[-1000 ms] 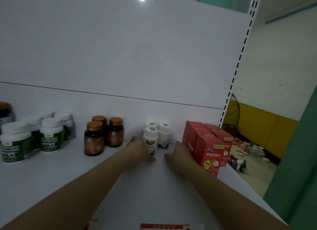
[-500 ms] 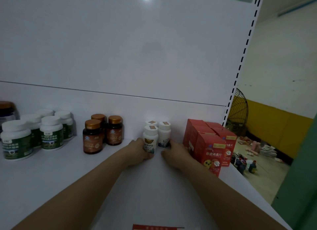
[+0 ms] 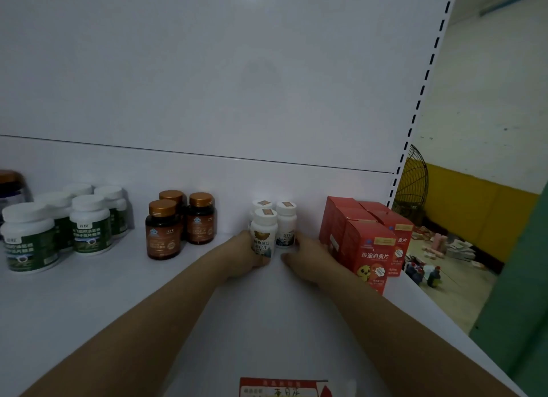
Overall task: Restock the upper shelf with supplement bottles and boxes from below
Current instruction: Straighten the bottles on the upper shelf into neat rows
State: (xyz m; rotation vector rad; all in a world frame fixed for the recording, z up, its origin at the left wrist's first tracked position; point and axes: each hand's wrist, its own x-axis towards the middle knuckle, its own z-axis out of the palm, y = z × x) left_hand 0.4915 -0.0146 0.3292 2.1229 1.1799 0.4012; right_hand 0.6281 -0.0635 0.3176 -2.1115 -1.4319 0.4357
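Presently, the left hand point(image 3: 244, 255) is curled round the lower body of the front white bottle point(image 3: 264, 232) and holds it upright on the shelf point(image 3: 89, 307). The right hand point(image 3: 310, 258) lies at the right flank of the rear white bottle point(image 3: 286, 223), with fingertips at its base; whether it grips or merely touches cannot be told. A third white bottle point(image 3: 262, 204) stands behind the front one, only its cap showing. All three carry a small tan sticker on the cap and stand near the back panel point(image 3: 207, 85).

Just right of the right hand is a block of red boxes point(image 3: 370, 248), printed with a yellow cartoon figure. To the left, well apart, three amber bottles point(image 3: 163, 230) with copper caps stand upright; further left are white jars with green labels point(image 3: 89, 224).

The shelf surface is white and glossy, and a red price label point(image 3: 281, 387) sits at its front edge. The back panel is white, with one horizontal seam and a lamp glare at the top. A slotted upright point(image 3: 421, 94) ends the unit on the right. Beyond it are a pale wall over a yellow band point(image 3: 474, 212), a wire fan guard point(image 3: 413, 183), a littered floor point(image 3: 462, 266) and a green panel point(image 3: 522, 293)
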